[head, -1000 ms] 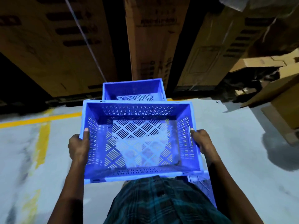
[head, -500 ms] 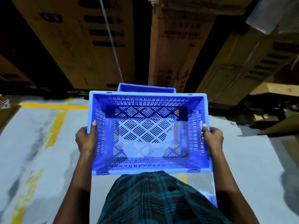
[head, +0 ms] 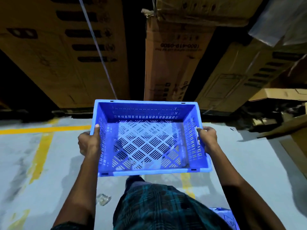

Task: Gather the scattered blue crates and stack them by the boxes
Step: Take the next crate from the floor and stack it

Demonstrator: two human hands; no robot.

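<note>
A blue crate [head: 149, 138] is held up between both hands, open side upward. The left hand [head: 88, 143] is closed around the crate's left wall, thumb hooked over the rim; the right hand [head: 208, 141] is closed on the right wall, fingers through a handle slot. Beyond the hands, tall cardboard boxes [head: 174, 63] are stacked close together, with dark gaps between them and a thin cord [head: 99, 52] slanting across the left one. To the right of the right hand, flattened cardboard [head: 282, 128] is strewn over the floor [head: 66, 163]. Yellow floor lines [head: 41, 146] are seen left of the left hand. Below the right forearm, a corner of another blue crate [head: 227, 216] is visible beside the plaid garment [head: 157, 208].

Compared with half a second ago, the held crate has been carried closer to the boxes, and the second crate formerly showing past its far rim is now hidden behind it.
</note>
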